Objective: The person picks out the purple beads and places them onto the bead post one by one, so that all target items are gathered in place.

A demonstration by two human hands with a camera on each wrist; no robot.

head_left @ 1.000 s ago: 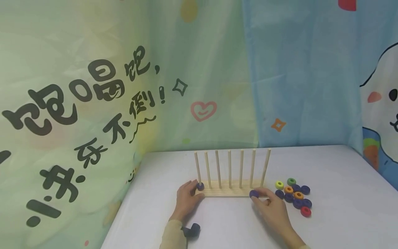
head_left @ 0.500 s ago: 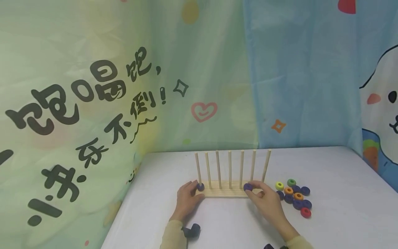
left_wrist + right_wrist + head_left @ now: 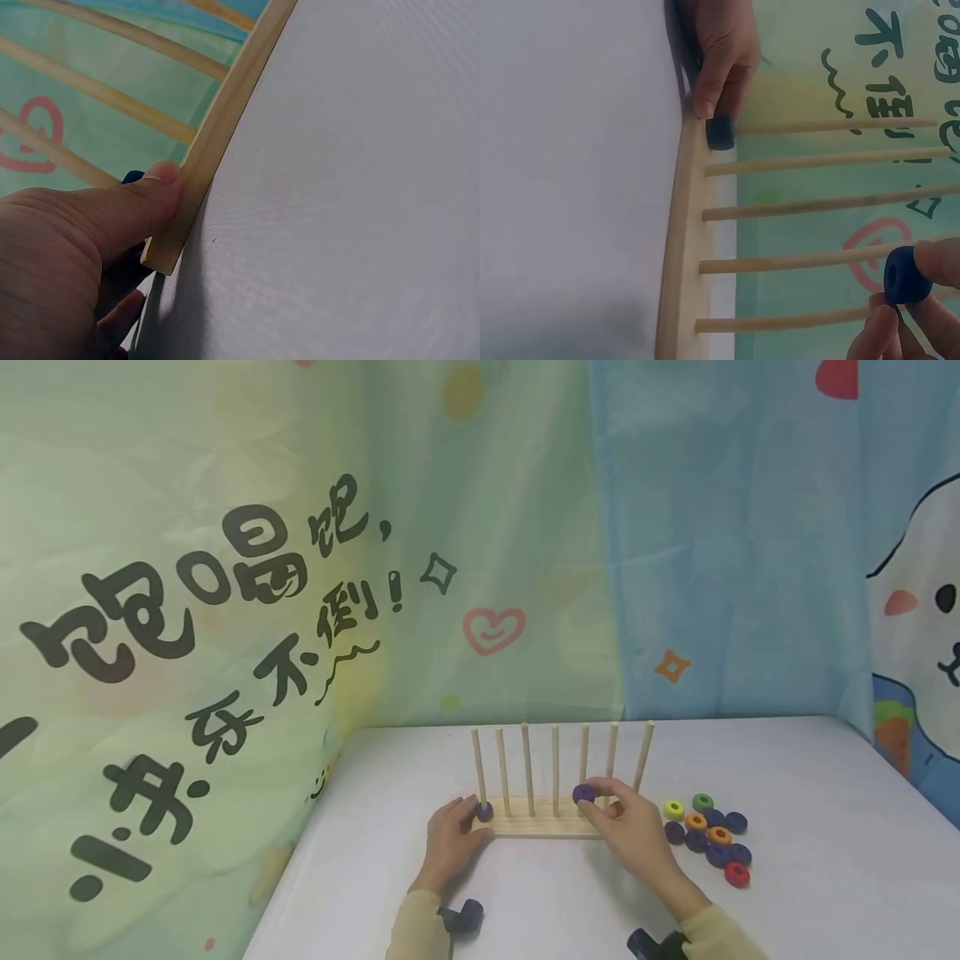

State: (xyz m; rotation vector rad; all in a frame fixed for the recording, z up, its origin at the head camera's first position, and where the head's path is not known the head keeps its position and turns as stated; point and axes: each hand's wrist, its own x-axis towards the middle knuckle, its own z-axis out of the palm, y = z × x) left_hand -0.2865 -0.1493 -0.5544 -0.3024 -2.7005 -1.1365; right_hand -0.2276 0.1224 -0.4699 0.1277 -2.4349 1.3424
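Purple is the ring [image 3: 583,793] that your right hand [image 3: 633,833] pinches between the fingertips; in the head view it is lifted above the wooden base [image 3: 540,824], just in front of the fifth peg [image 3: 582,767] from the left. Your left hand [image 3: 452,843] rests at the left end of the base, the thumb pressing on it, beside another purple ring [image 3: 483,811] that sits at the foot of the first peg [image 3: 477,766]. A heap of loose rings [image 3: 708,837] lies on the white table [image 3: 825,827] to the right of the base. Behind hangs a green and blue printed cloth [image 3: 300,568].

In the left wrist view, your thumb [image 3: 142,202] lies straight against the edge of the base [image 3: 217,142]; the hand grips nothing.

In the right wrist view, the ring [image 3: 907,274] is held between thumb and finger, between two pegs, away from the base [image 3: 682,247]. Your left hand [image 3: 720,52] touches the far end.
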